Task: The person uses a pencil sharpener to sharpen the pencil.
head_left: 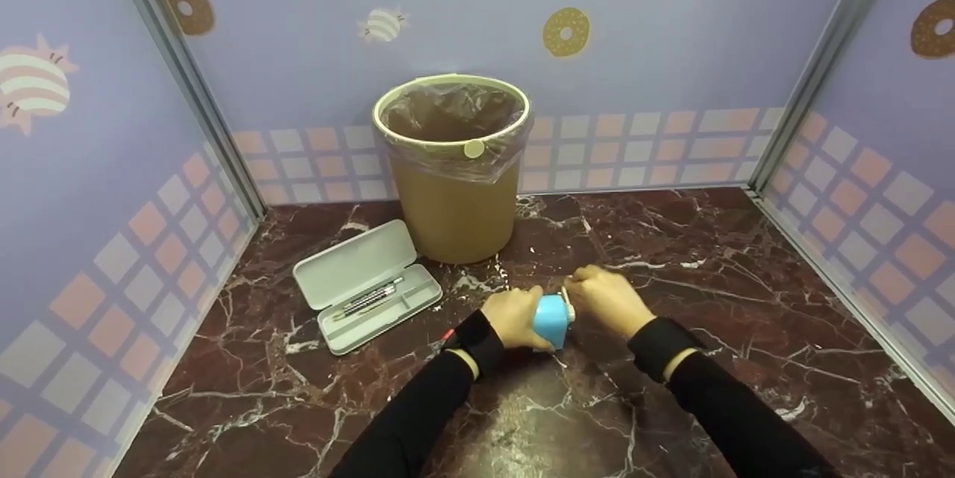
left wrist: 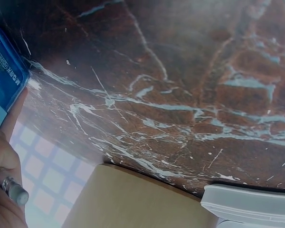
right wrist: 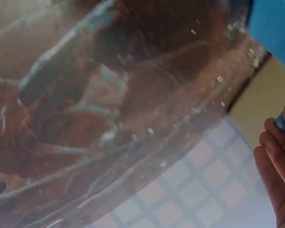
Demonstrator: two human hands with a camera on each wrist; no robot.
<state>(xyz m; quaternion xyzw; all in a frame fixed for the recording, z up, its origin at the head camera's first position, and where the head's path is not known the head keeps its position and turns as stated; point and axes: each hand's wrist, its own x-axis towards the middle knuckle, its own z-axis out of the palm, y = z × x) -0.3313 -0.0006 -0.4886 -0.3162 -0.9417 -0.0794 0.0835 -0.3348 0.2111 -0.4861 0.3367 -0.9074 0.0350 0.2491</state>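
My left hand (head_left: 515,318) is wrapped around a blue crank pencil sharpener (head_left: 550,321), holding it just above the marble-patterned table. In the left wrist view the sharpener's see-through blue side (left wrist: 9,66) shows, and a pencil end (left wrist: 14,190) with a metal band and grey eraser sticks out between the fingers. On the sharpener's other side, my right hand (head_left: 608,300) pinches the small blue crank knob (right wrist: 280,123) between thumb and fingers. The pencil's tip is hidden inside the sharpener.
An open grey pencil case (head_left: 380,318) with several pencils (head_left: 369,299) lies to the left. Behind stands a tan bin (head_left: 459,202) lined with a clear bag. Small white flecks dot the table (head_left: 686,403). Patterned panels (head_left: 634,75) enclose the back and sides.
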